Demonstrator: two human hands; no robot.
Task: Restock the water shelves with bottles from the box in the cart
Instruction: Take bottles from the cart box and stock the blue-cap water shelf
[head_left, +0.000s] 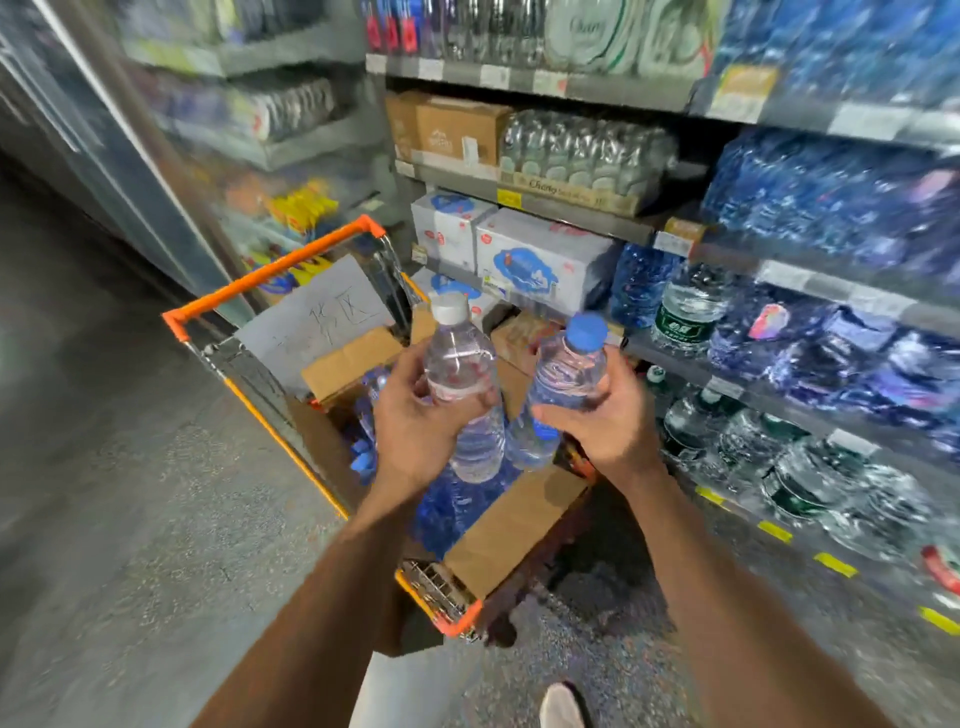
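Now both hands are loaded: the left hand (415, 421) grips a white-capped bottle (460, 384); the right hand (597, 415) grips a blue-capped bottle (569, 374), above the open box (509, 525) in the orange cart (270, 270); plenty of bottles remain inside, shelves (779, 410) waiting alongside.

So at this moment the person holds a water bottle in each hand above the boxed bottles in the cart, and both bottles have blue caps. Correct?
Not quite. The head view shows only the bottle in the right hand has a blue cap; the bottle in the left hand has a white cap. The rest stands: one bottle per hand, held above the open box in the cart.
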